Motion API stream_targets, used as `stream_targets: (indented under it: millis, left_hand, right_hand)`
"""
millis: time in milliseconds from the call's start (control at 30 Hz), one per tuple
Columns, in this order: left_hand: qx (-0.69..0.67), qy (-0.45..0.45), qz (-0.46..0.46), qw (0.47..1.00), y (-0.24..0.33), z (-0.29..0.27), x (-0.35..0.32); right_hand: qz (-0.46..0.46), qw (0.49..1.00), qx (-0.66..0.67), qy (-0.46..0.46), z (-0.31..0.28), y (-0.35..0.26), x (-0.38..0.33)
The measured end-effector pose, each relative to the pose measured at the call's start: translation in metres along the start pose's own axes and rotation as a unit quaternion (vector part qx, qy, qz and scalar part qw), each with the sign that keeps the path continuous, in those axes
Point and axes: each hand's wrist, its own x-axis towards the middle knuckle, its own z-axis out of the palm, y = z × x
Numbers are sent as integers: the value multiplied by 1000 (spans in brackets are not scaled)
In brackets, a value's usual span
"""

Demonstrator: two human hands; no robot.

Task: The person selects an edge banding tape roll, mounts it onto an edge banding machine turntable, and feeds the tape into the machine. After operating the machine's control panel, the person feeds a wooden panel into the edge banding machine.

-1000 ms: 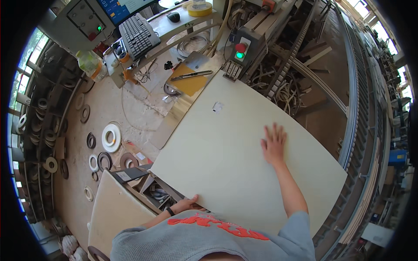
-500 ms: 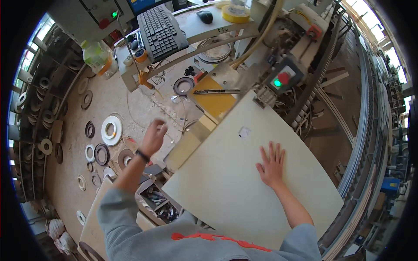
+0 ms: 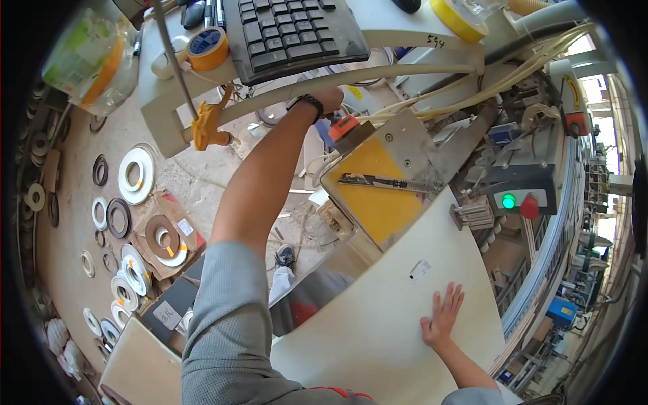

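My right hand lies flat on a large pale panel, its fingers spread, just below a small white label. My left arm reaches far forward, and my left hand is beneath the desk's curved front rail. A dark wristband circles that wrist. The left fingers are hidden, so what they touch or hold does not show. Close by on its right is an orange-red block at the corner of a yellow-topped machine plate. A black-handled knife or similar slim tool rests on that plate.
A black keyboard and rolls of tape, one yellow, sit on the desk above. A control box has a green light and red button. Edge-band rolls cover the floor at left. A metal rail runs along the right.
My left hand has gone forward and right, from over the floor to under the desk rail. The view has moved closer to the desk. My right hand stays flat on the panel.
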Motion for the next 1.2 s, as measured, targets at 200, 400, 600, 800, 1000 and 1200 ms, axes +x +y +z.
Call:
stream_targets:
  millis: [200,400,600,800,1000,1200]
  left_hand:
    - [-90,65,239,965,-50,7,-8]
    - [200,145,217,945,-16,11,-15]
    - [436,75,309,842,-36,-9,31]
    - [387,378,404,738,-44,24,0]
    - [360,329,471,735,-54,8,13]
    - [284,284,267,876,-1,21,-20]
  right_hand:
    - [-4,1000,3,1,-1,3,5]
    - [2,1000,-3,9,2,1,3]
    - [-2,1000,-1,11,2,-2,6]
    - [3,1000,-4,15,-1,-5,-1]
    - [-4,1000,-4,21,-2,-1,6]
    - [9,1000,-5,12,0,-5,-4]
